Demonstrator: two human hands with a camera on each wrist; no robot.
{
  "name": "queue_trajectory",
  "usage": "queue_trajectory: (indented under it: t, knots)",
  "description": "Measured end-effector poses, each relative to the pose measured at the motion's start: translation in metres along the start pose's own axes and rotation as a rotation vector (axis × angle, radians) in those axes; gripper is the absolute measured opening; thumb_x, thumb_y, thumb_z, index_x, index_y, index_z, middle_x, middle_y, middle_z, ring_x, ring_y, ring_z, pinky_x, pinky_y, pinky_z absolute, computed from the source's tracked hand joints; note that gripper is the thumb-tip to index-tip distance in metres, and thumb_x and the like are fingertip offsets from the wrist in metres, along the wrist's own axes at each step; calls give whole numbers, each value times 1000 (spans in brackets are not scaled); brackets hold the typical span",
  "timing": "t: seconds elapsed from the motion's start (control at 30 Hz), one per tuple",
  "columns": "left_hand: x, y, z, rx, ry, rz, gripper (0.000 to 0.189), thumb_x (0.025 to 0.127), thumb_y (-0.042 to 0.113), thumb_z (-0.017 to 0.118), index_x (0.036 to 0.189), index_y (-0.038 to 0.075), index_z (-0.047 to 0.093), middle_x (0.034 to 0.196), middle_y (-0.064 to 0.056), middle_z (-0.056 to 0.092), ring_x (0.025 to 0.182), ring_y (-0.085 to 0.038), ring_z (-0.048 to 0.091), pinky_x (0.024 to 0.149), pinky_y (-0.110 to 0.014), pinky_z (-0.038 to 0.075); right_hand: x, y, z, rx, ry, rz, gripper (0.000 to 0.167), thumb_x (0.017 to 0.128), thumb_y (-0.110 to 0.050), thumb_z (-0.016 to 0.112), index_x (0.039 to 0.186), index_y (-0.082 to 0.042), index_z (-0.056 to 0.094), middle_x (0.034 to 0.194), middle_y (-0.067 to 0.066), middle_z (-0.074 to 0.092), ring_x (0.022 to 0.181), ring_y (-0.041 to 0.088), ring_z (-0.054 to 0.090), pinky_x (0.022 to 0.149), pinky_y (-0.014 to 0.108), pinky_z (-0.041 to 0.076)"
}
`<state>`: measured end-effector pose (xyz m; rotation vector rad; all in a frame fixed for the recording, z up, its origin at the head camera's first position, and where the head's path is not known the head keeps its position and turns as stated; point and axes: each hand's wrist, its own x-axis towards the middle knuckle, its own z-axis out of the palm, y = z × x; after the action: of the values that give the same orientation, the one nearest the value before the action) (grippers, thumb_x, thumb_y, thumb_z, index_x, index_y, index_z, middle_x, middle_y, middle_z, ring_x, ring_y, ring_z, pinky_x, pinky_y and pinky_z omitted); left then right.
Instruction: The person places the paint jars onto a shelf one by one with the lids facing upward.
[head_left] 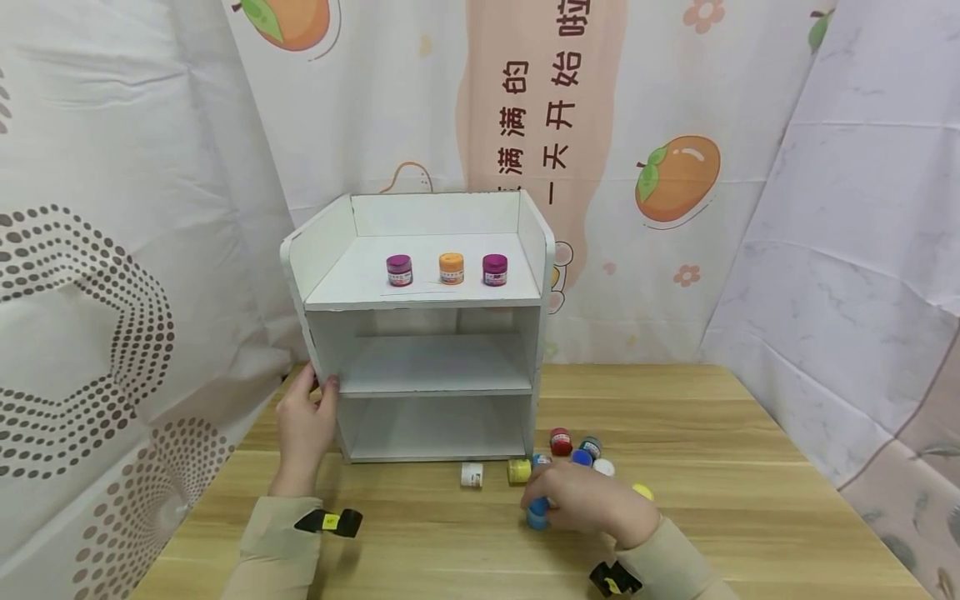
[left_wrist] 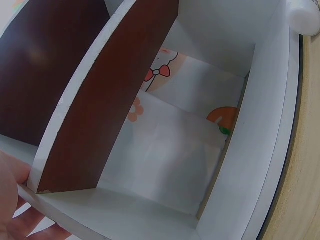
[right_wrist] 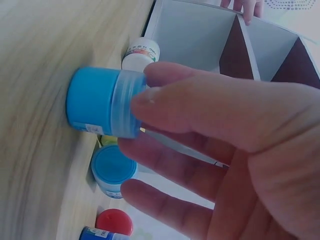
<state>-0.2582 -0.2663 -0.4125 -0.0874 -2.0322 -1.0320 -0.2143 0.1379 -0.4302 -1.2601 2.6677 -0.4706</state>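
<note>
My left hand (head_left: 306, 427) holds the left side panel of a small white shelf (head_left: 435, 392). In the left wrist view its thumb lies by the middle board's front edge (left_wrist: 65, 100), with the fingers on the outer side of the panel. My right hand (head_left: 588, 497) pinches a light blue paint jar (right_wrist: 91, 100) by its lid, thumb and fingertips at the lid's edge. That jar stands upright on the table in front of the shelf. Close beyond the hand are a yellow jar (head_left: 518, 472), another blue-lidded jar (right_wrist: 114, 165) and a red jar (head_left: 560, 442).
On the shelf's top board stand two purple jars, one left (head_left: 400, 271) and one right (head_left: 495, 270), with an orange jar (head_left: 452, 268) between them. A white jar (head_left: 472, 475) is before the shelf. More jars, including a dark green one (head_left: 591, 447), cluster right of it.
</note>
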Motion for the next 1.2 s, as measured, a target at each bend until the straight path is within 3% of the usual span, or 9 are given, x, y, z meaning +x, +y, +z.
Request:
queue_trajectory:
  t: [0.23,0.57,0.77,0.87,1.03,1.2]
  knots:
    - [0,0,-1,-5,-5,-9,35,100,7,63,134,0,62,126,-23,66,114,-41,65,76,-51,61,1,-2,-2,56,23,-15,19,88,-6,79,106,-10,80,99,-11,69,88,3,58,75,19,53]
    - [0,0,-1,1,-4,-12,35,100,7,63,135,0,62,126,-24,66,114,-42,65,77,-53,60,3,2,2,68,63,5,17,91,-13,78,108,-9,79,96,-9,68,81,2,57,70,20,53]
    - [0,1,-1,-8,-3,-7,36,100,7,63,135,0,62,127,-24,66,113,-42,65,77,-51,60,1,3,1,54,83,33,23,94,-19,75,114,-8,77,105,-3,68,77,2,55,70,20,53]
    - [0,2,-1,-11,-6,-9,36,100,6,63,135,0,62,127,-23,66,114,-42,65,77,-51,60,-1,3,-1,53,82,22,25,92,-13,75,116,-7,75,110,-2,68,84,5,60,76,22,55]
    - [1,2,-1,-16,-7,-16,35,100,7,63,135,0,62,127,-23,66,114,-42,65,77,-51,60,-3,3,-3,41,36,-16,30,89,-1,75,117,-12,76,116,-9,68,109,10,63,90,27,56]
    - [1,3,-1,-16,-8,-17,35,100,6,63,135,-1,62,127,-24,65,113,-42,65,77,-51,60,-2,4,-1,19,20,-22,34,88,4,75,117,-13,77,114,-10,68,109,9,62,89,25,56]
